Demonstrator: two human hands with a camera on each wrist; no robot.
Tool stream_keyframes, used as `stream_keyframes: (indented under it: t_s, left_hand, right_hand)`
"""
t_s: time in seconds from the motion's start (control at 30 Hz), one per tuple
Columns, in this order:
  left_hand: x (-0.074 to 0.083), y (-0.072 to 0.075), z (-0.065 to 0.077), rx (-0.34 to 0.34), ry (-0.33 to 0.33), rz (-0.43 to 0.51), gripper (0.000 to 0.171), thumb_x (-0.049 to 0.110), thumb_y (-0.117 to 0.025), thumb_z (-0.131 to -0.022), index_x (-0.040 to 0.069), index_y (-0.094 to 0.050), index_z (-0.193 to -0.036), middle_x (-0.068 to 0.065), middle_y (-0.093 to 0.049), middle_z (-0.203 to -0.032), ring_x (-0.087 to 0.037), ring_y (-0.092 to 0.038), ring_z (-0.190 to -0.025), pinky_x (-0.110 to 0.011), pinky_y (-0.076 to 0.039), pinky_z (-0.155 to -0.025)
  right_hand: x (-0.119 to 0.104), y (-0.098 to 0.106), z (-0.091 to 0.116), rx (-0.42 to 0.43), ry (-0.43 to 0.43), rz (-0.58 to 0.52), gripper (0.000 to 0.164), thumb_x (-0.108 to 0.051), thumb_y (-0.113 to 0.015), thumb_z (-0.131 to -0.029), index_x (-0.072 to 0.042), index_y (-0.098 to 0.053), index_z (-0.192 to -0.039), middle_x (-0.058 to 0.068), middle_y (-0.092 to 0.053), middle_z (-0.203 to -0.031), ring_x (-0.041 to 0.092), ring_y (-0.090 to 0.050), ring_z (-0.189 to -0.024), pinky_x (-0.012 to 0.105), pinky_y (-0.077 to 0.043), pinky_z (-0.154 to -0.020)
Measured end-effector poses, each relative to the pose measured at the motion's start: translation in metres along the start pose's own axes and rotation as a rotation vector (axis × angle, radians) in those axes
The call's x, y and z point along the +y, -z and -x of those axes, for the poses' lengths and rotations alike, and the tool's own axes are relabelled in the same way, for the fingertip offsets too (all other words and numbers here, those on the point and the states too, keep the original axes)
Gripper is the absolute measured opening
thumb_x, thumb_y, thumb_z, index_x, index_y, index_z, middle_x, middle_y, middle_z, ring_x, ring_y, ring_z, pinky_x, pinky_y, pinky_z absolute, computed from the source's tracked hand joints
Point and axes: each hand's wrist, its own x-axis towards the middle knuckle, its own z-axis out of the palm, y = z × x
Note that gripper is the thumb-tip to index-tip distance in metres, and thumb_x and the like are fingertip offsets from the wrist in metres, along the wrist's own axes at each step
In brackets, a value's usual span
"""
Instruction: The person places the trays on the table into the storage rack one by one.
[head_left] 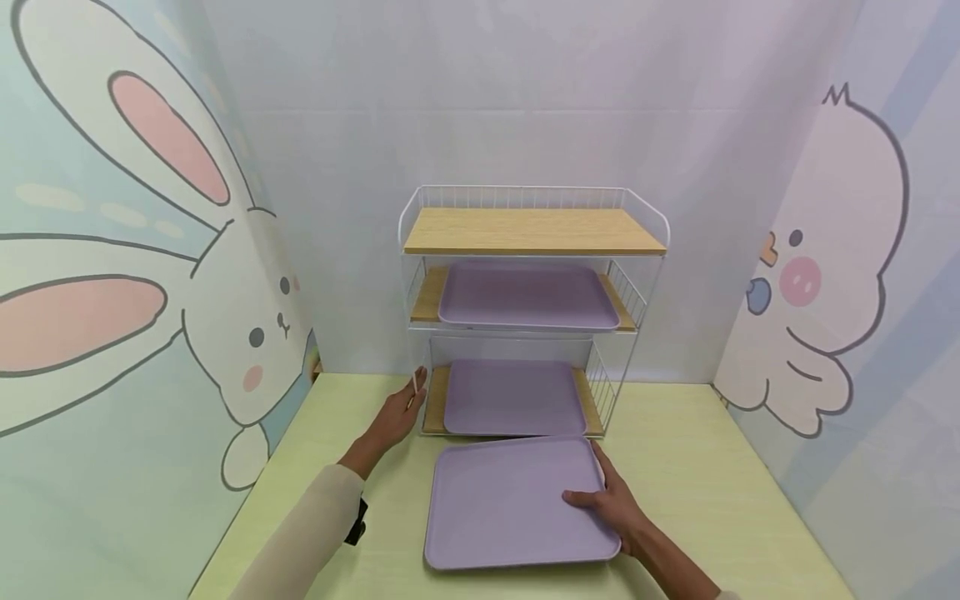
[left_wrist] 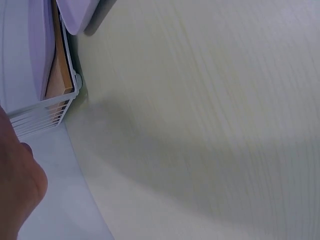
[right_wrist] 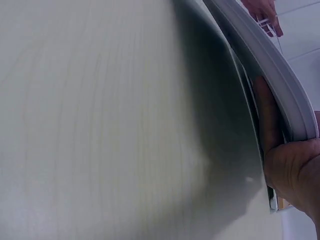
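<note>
Tray: just in front of the rack, held over the table.
Right hand: grips the tray's right edge — thumb above, fingers beneath.
Left hand: at the rack's left side — cannot tell whether its fingers clasp it.
Rack: holds upper tray, lower tray.

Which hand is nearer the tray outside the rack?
Right: the right hand grips the tray by its right edge; the left hand is apart from it, at the rack.

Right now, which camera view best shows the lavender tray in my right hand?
Head: nearly the whole lavender tray shows, your right hand gripping its side. Right wrist catches only part of its rim, edge-on; left wrist, apparently just a corner.
</note>
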Motion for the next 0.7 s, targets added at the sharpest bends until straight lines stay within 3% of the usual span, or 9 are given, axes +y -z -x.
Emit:
stream_keyframes:
  t_s: [0.07, 0.27, 0.33, 0.57, 0.63, 0.7]
  left_hand:
    - [-0.008, -0.002, 0.000, 0.027, -0.056, 0.033, 0.063, 0.036, -0.040, -0.124, -0.002, -0.033, -0.175, -0.028, -0.035, -0.179, -0.061, -0.050, -0.152, -0.076, -0.042, -0.125]
    - [-0.064, -0.018, -0.010, 0.051, -0.211, 0.060, 0.072, 0.055, -0.037, -0.122, 0.012, -0.028, -0.180, -0.016, -0.033, -0.184, -0.048, -0.055, -0.156, -0.057, -0.048, -0.130]
    - [-0.072, -0.021, -0.012, 0.036, -0.204, 0.073, 0.073, 0.054, -0.037, -0.122, 0.010, -0.026, -0.180, -0.017, -0.029, -0.185, -0.049, -0.053, -0.158, -0.059, -0.046, -0.131]
    - [-0.116, -0.038, -0.025, 0.089, -0.185, -0.039, 0.063, 0.041, -0.040, -0.124, 0.017, -0.028, -0.181, -0.010, -0.034, -0.184, -0.037, -0.057, -0.156, -0.043, -0.052, -0.127]
    - [-0.106, -0.033, -0.022, 0.080, -0.186, -0.042, 0.063, 0.039, -0.041, -0.124, 0.015, -0.028, -0.180, -0.012, -0.034, -0.184, -0.037, -0.055, -0.157, -0.045, -0.051, -0.128]
    - [-0.109, -0.034, -0.023, 0.077, -0.195, -0.039, 0.063, 0.039, -0.041, -0.124, 0.012, -0.029, -0.180, -0.013, -0.034, -0.184, -0.037, -0.055, -0.158, -0.045, -0.051, -0.129]
  right_hand:
    - [-0.005, 0.001, 0.001, 0.006, -0.007, 0.016, 0.128, -0.005, -0.090, -0.091, -0.029, -0.006, -0.184, 0.045, -0.036, -0.168, 0.035, -0.081, -0.094, 0.056, -0.071, -0.076]
    - [-0.031, 0.006, 0.002, 0.010, -0.018, 0.049, 0.125, -0.012, -0.089, -0.095, -0.027, -0.002, -0.184, 0.044, -0.027, -0.175, 0.031, -0.080, -0.097, 0.051, -0.070, -0.079]
    - [-0.043, 0.008, 0.003, 0.004, -0.017, 0.051, 0.125, -0.013, -0.087, -0.096, -0.027, 0.000, -0.184, 0.044, -0.029, -0.174, 0.030, -0.080, -0.096, 0.049, -0.070, -0.078]
    - [-0.093, 0.012, 0.012, -0.028, -0.018, 0.028, 0.123, -0.013, -0.086, -0.098, -0.030, 0.001, -0.184, 0.040, -0.037, -0.170, 0.026, -0.082, -0.091, 0.046, -0.072, -0.074]
    - [-0.107, 0.013, 0.015, -0.035, -0.008, 0.030, 0.123, -0.014, -0.085, -0.099, -0.031, 0.002, -0.184, 0.039, -0.039, -0.169, 0.025, -0.082, -0.091, 0.046, -0.072, -0.074]
    - [-0.121, 0.013, 0.019, -0.038, -0.001, 0.032, 0.123, -0.015, -0.085, -0.099, -0.033, 0.002, -0.184, 0.037, -0.040, -0.169, 0.024, -0.082, -0.090, 0.046, -0.072, -0.073]
